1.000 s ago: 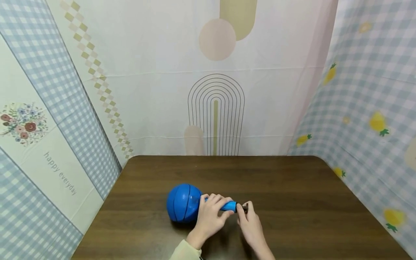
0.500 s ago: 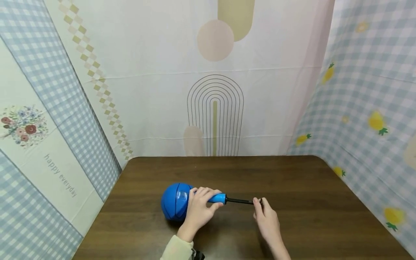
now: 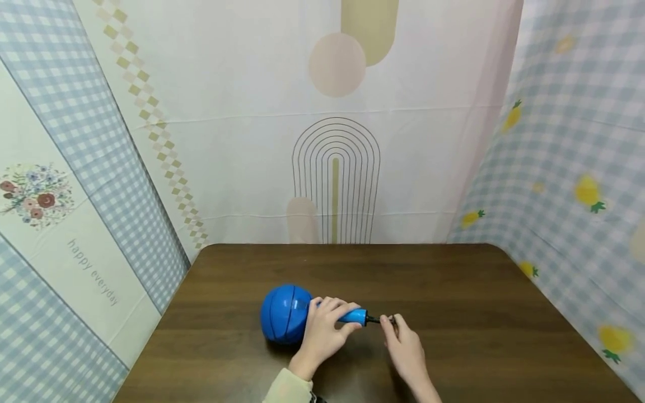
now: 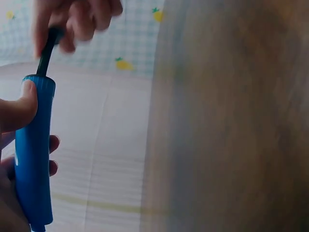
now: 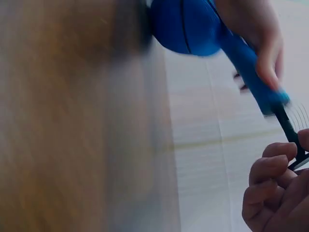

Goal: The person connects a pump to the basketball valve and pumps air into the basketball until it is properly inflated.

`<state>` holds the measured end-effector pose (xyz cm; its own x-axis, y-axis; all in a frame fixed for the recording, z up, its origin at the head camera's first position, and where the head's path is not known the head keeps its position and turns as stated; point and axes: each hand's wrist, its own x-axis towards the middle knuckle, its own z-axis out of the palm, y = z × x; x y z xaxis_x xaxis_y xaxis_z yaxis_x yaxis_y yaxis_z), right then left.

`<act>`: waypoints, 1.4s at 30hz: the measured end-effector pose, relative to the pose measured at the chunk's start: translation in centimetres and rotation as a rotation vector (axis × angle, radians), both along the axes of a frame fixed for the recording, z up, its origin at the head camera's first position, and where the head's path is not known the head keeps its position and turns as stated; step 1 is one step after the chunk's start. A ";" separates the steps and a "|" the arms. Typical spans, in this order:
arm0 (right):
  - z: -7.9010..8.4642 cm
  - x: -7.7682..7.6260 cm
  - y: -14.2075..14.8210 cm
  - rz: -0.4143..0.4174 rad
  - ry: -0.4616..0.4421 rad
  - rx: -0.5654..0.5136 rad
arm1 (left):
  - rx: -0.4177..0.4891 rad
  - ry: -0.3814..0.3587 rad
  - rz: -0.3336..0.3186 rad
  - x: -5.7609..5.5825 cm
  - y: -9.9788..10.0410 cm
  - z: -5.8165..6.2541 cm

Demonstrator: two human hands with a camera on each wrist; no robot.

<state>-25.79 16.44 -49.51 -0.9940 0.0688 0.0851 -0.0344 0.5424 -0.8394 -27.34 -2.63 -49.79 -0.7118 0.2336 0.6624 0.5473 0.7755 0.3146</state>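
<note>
Head view: I have the blue ball with black seam lines (image 3: 282, 316) on the brown wood-grain bench (image 3: 463, 302), left of the middle. The left hand (image 3: 323, 334) holds the bright blue tubular pump barrel (image 3: 354, 317), fingers over it, thumb along the near side. A short length of the thin black rod (image 3: 373, 319) shows beyond the barrel's end; the right hand (image 3: 405, 342) pinches its black handle (image 3: 393, 321). My reading: a pumping stroke is in hand. The next move calls for a steady barrel and the rod kept in line with it. I cannot tell which way the stroke runs.

Left wrist view: thumb near the barrel's rod end, two fingertips showing at the far side. The right hand is blurred and cut off above.

Right wrist view: fingers curled at the handle, which the frame edge crops. The ball is cut off above. Whether the pump tip sits in the ball, I cannot make out.
</note>
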 end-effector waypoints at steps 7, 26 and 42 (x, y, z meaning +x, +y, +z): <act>0.6 -0.3 1.7 -0.052 0.085 -0.054 | 0.074 0.029 0.072 -0.5 -1.8 0.6; 1.0 -0.3 -0.2 0.042 0.051 0.067 | 0.050 -0.055 0.022 0.0 -2.4 0.6; 0.3 0.2 -2.8 0.127 -0.001 -0.153 | 0.043 -0.038 -0.035 0.4 -0.1 0.1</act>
<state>-25.59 13.60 -49.17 -0.9956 -0.0448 0.0828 -0.0938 0.3996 -0.9119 -26.99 -2.68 -49.69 -0.7282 0.2312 0.6452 0.5613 0.7413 0.3679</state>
